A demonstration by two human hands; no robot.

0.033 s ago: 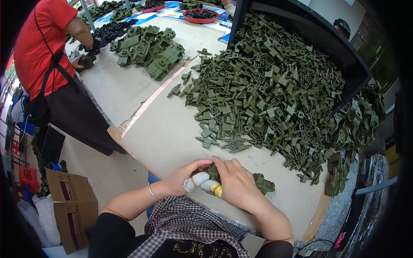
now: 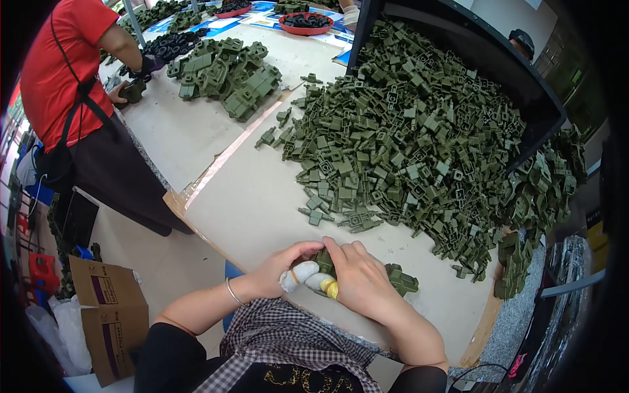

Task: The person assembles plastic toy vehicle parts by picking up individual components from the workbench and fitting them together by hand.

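Note:
At the near edge of the table, both my hands close around a dark green plastic part (image 2: 324,262), mostly hidden by the fingers. My left hand (image 2: 276,270) grips its left side, and my right hand (image 2: 362,275) covers it from the right. White wrappings (image 2: 298,276) show on digits of both hands, one with yellow tape. Just right of my right hand lies another green plastic part (image 2: 401,280). Beyond my hands spreads a big heap of small green plastic parts (image 2: 393,144), spilling from a black bin (image 2: 458,23) tipped on its side.
Larger green vehicle-shaped bodies (image 2: 226,78) are piled at the far left of the table. A co-worker in a red shirt (image 2: 65,72) stands there, holding a green part. Red trays (image 2: 306,31) hold black rings. An open cardboard box (image 2: 111,314) stands at lower left.
My hands and the green part between them look unchanged. At the far table edge, another person's hand has shifted slightly.

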